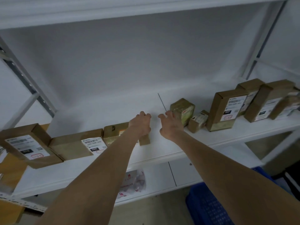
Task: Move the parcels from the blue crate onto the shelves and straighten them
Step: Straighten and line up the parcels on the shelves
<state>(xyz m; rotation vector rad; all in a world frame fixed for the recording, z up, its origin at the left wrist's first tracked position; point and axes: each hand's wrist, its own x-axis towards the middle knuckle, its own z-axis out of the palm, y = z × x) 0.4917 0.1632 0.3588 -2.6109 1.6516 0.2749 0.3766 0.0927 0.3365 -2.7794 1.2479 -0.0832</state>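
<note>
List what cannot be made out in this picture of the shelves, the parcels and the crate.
Head view, the only one:
1. The blue crate: its inside is covered by the right forearm and cut off by the bottom edge.
2. The small parcel under the left hand: mostly hidden by it; grip unclear.
3. The parcel labels: print too small to read.
4. The rightmost parcels: blurred, cut by the right edge.

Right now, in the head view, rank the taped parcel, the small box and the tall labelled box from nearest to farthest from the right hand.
From the right hand:
1. Taped parcel, at the fingertips, just to the right.
2. Small box, next along to the right.
3. Tall labelled box, farther right again.
</note>
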